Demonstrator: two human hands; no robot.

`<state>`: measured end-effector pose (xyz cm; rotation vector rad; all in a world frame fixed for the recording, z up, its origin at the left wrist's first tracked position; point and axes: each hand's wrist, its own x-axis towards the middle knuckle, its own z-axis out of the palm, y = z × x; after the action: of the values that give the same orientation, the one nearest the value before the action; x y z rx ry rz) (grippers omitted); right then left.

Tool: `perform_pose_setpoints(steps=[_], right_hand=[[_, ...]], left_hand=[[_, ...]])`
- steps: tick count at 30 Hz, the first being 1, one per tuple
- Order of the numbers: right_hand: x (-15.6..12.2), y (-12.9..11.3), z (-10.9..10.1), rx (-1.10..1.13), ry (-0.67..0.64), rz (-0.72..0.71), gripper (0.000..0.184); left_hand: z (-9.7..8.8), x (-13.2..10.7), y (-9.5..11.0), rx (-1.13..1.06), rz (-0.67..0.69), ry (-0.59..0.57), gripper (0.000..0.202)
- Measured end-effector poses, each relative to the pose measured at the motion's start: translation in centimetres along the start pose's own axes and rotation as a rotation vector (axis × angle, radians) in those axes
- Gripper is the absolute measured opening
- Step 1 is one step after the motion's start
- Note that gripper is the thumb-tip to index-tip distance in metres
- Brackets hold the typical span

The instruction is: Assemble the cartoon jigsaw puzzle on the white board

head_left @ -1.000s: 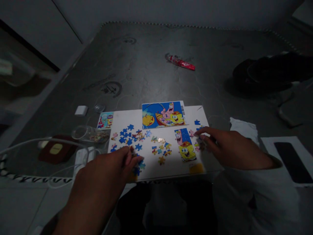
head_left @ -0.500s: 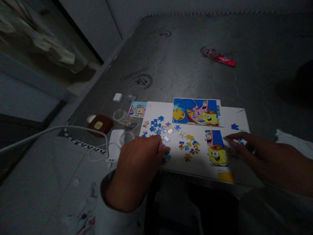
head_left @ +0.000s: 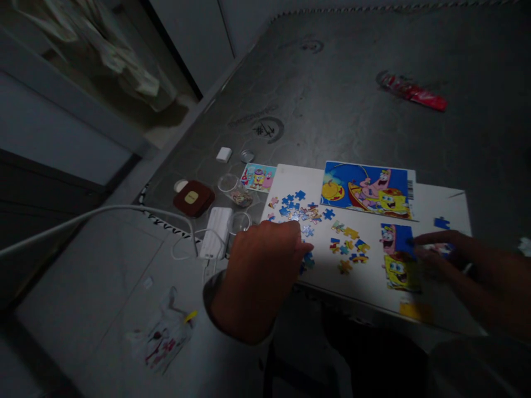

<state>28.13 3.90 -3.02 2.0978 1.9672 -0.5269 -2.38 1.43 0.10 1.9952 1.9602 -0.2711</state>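
Observation:
On a white board [head_left: 373, 301] lie loose jigsaw pieces, mostly blue at the left, with a small yellow and blue group [head_left: 348, 249] in the middle. My left hand [head_left: 265, 265] rests over the board's left front part, fingers curled down among the blue pieces; its fingertips are hidden. At the right, a joined puzzle section [head_left: 400, 260] shows a pink and a yellow cartoon figure. My right hand [head_left: 477, 271] is at that section's right edge, thumb and forefinger nearly together; shadow hides what they hold. A picture card [head_left: 367, 188] with the same figures lies behind.
Left of the board are a clear plastic cup [head_left: 234, 190] with small bits inside, a brown case [head_left: 194, 198], a white power bank [head_left: 216, 232] with a cable, and a small cartoon card [head_left: 258, 177]. A red wrapper [head_left: 415, 94] lies farther back on the grey tabletop [head_left: 332, 110].
The view has turned left, so everything appears farther right. My right fingertips are slightly closer to the joined section's edge. My left hand stays over the blue pieces.

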Motion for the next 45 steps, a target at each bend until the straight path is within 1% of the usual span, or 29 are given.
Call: perform_pose_setpoints(steps=[1,3,8,11,14,18,21,26,30,33,35,40,45], right_hand=[[-0.1,-0.4,-0.3,0.036,-0.065,0.023,0.044],[-0.1,-0.9,-0.6,0.044,-0.105,0.055,0.046],[-0.4,-1.4,-0.4,0.01,-0.082,-0.002,0.049],[-0.5,-1.5,0.0,0.008,-0.085,-0.02,0.053],[-0.4,-1.3,0.3,-0.003,-0.09,0.006,0.063],[-0.4,-0.9,0.8,-0.014,-0.096,-0.007,0.071],[-0.4,-0.7,0.9,-0.024,-0.092,-0.023,0.072],[-0.5,-0.9,0.8,-0.017,-0.057,-0.06,0.069],[-0.7,-1.2,0.4,-0.009,-0.076,-0.064,0.071],[-1.0,-1.7,0.1,-0.01,-0.075,-0.069,0.072],[-1.1,-2.1,-0.1,0.001,-0.064,-0.094,0.07],[-1.1,-2.9,-0.3,0.035,-0.01,-0.225,0.072],[-1.1,-3.0,0.0,0.01,0.038,-0.253,0.064]], left_hand=[[0.0,0.0,-0.1,0.003,0.002,0.004,0.027],[0.0,0.0,-0.1,0.008,0.021,0.014,0.026],[0.1,0.1,0.5,-0.02,0.131,0.025,0.017],[0.3,0.0,1.1,-0.055,0.232,0.056,0.024],[0.8,0.1,1.5,-0.018,0.285,0.066,0.033],[1.4,0.4,1.7,0.049,0.257,0.073,0.053],[1.7,0.7,2.0,0.068,0.244,0.067,0.062],[2.1,1.2,2.1,0.071,0.254,0.061,0.058],[2.2,1.5,1.9,0.083,0.251,0.072,0.059],[2.1,1.3,2.1,0.083,0.272,0.076,0.06],[2.0,1.0,2.2,0.076,0.293,0.063,0.062],[2.1,0.5,2.1,0.071,0.306,0.021,0.067],[2.3,0.7,1.8,0.058,0.299,0.01,0.066]])
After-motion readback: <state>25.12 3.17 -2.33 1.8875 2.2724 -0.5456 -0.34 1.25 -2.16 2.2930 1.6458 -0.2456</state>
